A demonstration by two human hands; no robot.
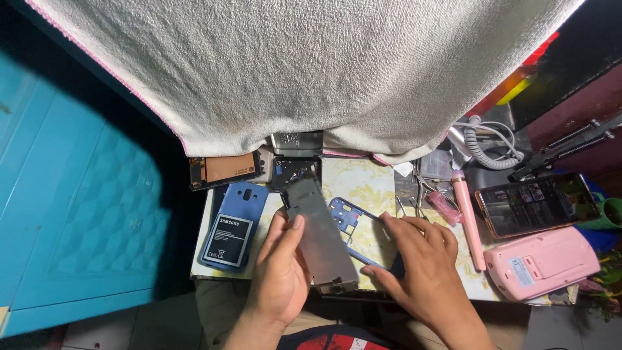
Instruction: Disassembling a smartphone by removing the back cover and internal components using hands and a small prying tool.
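We are holding a grey phone panel [319, 241], a flat, thin rectangle, above the middle of the worktop [363, 176], just in front of our chest. Our left hand [280, 272] is closing its grip on the panel's long left edge, thumb lying along the face and fingers tucked behind. Our right hand [420, 267] is resting spread on the blue phone frame [353, 227] lying under and beside the panel; its grip is closed on nothing, fingertips only pressing the frame down.

We are judging the panel to be light and fairly stiff but thin enough to flex or crack, with a smooth, slippery face, so taking hold by the long edges near the middle, as the left hand is doing, looks safest, keeping clear of the corners and the small fittings at its lower end.

Its long axis is running from the upper left, near the dark opened phone body [295, 170], down to the lower right toward us, tilted slightly off vertical in the picture, face turned up.

A blue back cover with a battery [232, 227] is lying to the left, apart from the panel.
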